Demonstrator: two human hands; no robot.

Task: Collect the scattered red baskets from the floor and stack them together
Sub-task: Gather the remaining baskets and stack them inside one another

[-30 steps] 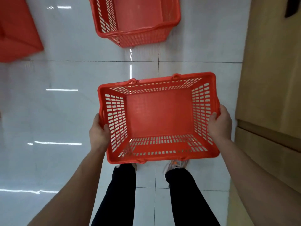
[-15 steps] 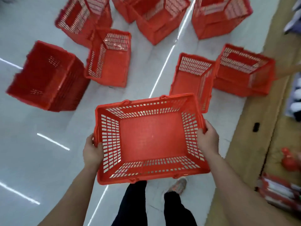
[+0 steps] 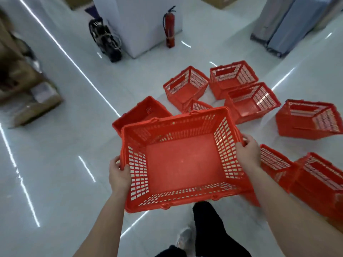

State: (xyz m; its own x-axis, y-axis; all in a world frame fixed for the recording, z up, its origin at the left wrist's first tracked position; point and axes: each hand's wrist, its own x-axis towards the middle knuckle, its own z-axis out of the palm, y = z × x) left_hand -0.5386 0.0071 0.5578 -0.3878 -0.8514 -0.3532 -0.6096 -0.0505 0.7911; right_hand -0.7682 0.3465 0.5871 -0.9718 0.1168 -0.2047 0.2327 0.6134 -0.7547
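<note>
I hold an empty red plastic basket [image 3: 183,162] level in front of me, above the floor. My left hand [image 3: 119,175] grips its left rim and my right hand [image 3: 247,153] grips its right rim. Just beyond it a stack of red baskets [image 3: 143,112] stands on the white floor, partly hidden by the held one. Several more red baskets lie scattered behind and to the right, among them one [image 3: 185,88] at the back, one [image 3: 252,101] in the middle and one [image 3: 310,119] at the right. Two others [image 3: 315,179] sit by my right forearm.
A red fire extinguisher [image 3: 169,28] stands by a white pillar [image 3: 141,25], with a black folded cart [image 3: 105,39] to its left. Cardboard boxes [image 3: 37,102] lie at the left. Grey cabinets [image 3: 289,25] stand at the back right. My legs [image 3: 207,225] are below the basket.
The view has swung up and to the left, bringing the pillar, extinguisher and boxes into sight. The basket stays in both hands and now hangs close over the stack of baskets.
</note>
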